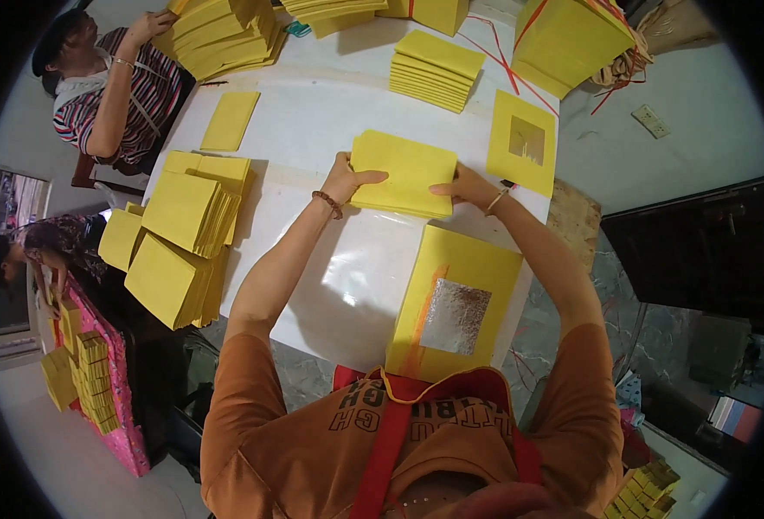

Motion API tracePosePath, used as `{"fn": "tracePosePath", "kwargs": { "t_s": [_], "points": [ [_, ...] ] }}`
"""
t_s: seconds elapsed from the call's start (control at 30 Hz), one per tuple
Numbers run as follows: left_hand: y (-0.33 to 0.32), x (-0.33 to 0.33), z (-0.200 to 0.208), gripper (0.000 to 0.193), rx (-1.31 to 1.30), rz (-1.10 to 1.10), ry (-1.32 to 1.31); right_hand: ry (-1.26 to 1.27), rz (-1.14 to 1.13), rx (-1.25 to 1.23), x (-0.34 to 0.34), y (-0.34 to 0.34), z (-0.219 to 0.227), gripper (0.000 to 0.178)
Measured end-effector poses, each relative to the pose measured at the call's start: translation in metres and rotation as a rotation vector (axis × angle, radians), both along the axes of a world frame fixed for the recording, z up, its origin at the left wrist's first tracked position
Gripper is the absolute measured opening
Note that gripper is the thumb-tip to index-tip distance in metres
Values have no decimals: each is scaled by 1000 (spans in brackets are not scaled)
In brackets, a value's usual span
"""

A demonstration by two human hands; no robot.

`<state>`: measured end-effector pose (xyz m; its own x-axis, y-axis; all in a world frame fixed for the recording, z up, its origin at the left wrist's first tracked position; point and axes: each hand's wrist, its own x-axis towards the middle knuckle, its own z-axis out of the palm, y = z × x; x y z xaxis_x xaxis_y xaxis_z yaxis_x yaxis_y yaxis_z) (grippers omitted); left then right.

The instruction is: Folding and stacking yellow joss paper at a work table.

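Between my two hands is a stack of yellow paper (406,173), held over the white table. My left hand (347,180) grips its left edge with the thumb on top. At the right edge, my right hand (467,185) closes on the same stack, thumb also on top. Just below it, near the table's front edge, lies a yellow sheet with a silver foil square (455,317) and an orange stripe. Another yellow sheet with a dull gold square (522,143) lies beyond my right hand.
Yellow paper stacks (183,208) crowd the table's left side. A layered yellow pile (434,69) and a tall red-tied yellow bundle (568,43) stand at the back right. One person (122,95) handles paper at the far left; another (49,251) bends by a pink-covered table (127,381).
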<state>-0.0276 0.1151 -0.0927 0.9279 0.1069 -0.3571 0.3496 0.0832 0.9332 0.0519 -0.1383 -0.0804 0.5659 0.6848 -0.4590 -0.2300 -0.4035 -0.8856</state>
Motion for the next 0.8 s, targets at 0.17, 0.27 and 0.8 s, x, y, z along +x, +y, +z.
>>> {"fn": "tracePosePath", "kwargs": {
  "t_s": [0.17, 0.27, 0.8],
  "points": [
    [-7, 2, 17, 76, -47, -70, -294, 219, -125, 378, 5, -11, 3, 86],
    [-9, 11, 10, 84, -30, -110, -455, 21, -69, 237, 5, -15, 6, 93],
    [-3, 8, -37, 105, 215, -355, -376, -610, -119, 262, -8, -11, -39, 98]
  ]
}}
